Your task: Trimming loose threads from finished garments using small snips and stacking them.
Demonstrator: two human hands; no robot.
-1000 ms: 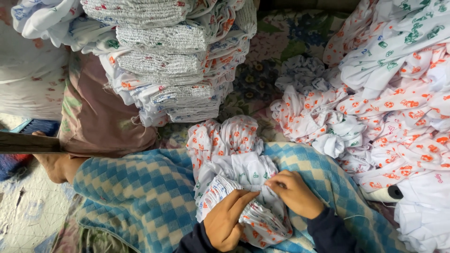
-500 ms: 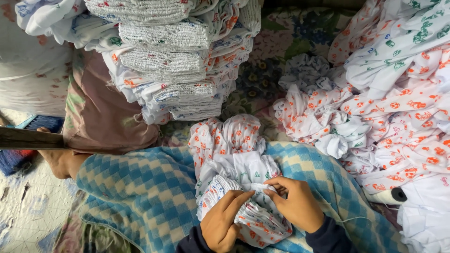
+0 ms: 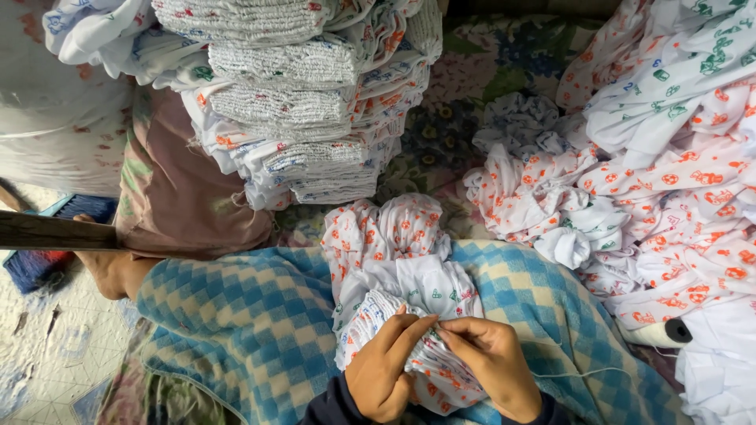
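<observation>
In the head view, a small white printed garment (image 3: 409, 330) is seen bunched on the lap, over a blue and cream checked blanket (image 3: 252, 323), with its ribbed edge pinched between both hands. The left hand (image 3: 383, 370) is closed around the gathered cloth from the left, fingers curled and thumb pressed against the fabric; the right hand (image 3: 492, 366) is closed too, its fingertips nipped on the same edge, and a thin white thread (image 3: 583, 371) is seen trailing from it across the blanket. Whether a needle is held cannot be told. The garment is judged to be light, soft and limp, so that it will sag wherever it is not supported; it is best gripped at the firmer ribbed hem, close to the spot being worked. A tall stack of folded garments (image 3: 315, 102) is seen ahead on the left, and a loose heap of similar printed pieces (image 3: 669, 157) to the right.
</observation>
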